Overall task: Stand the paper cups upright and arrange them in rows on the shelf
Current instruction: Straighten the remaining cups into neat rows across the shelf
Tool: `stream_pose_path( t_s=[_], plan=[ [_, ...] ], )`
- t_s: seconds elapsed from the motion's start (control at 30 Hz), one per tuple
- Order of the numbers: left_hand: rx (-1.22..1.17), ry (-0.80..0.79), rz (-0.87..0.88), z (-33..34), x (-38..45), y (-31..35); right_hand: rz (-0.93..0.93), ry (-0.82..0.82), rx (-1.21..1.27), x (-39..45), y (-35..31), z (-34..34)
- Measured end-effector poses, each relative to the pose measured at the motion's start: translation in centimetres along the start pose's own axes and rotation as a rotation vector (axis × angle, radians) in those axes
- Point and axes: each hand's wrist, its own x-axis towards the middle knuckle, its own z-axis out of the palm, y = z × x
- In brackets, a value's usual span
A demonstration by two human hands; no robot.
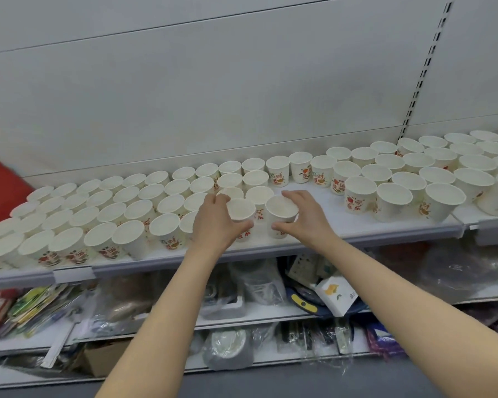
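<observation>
Many white paper cups with red and orange print stand upright in rows on the white shelf (308, 225). One block of cups (104, 214) fills the left part, another block (414, 176) fills the right. Between them, my left hand (213, 222) grips an upright cup (240, 209) by its side. My right hand (302, 215) grips a second upright cup (281, 208) just to its right. Both held cups are at the shelf's front, beside the left block.
A red box (0, 188) leans at the far left of the shelf. Bare shelf surface lies between the two cup blocks, right of my hands. Lower shelves (270, 314) hold plastic-wrapped goods, packets and a small white carton (337, 294). A slotted upright (423, 73) runs up the back wall.
</observation>
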Motion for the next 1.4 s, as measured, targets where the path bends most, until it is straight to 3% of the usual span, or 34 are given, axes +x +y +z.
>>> stream_pose_path(
  t_s=[0.2,0.37,0.5,0.7,1.1,1.3,1.4],
  plan=[
    [0.349,0.023,0.061,1.5,-0.3,0.0,0.037,-0.014,-0.024,-0.3,-1.3,3.2],
    [0.473,0.033,0.109,1.7,0.5,-1.0,0.043,-0.026,-0.044,-0.1,-1.3,3.3],
    [0.388,-0.05,0.163,0.8,0.4,-2.6,0.098,-0.019,-0.034,-0.6,-0.4,3.2],
    [0.298,0.026,0.196,0.5,0.0,-3.3,0.137,0.029,0.011,-0.4,-0.5,4.2],
    [0.206,-0.003,0.216,0.8,-0.3,-3.9,0.178,0.073,0.099,-1.2,-0.5,6.4],
    [0.198,-0.021,0.23,1.2,0.3,-4.3,0.097,0.057,0.192,-1.7,-2.0,6.9],
    [0.089,0.074,0.261,0.9,0.1,-4.1,0.045,0.032,0.201,-2.2,-1.4,5.8]
  ],
)
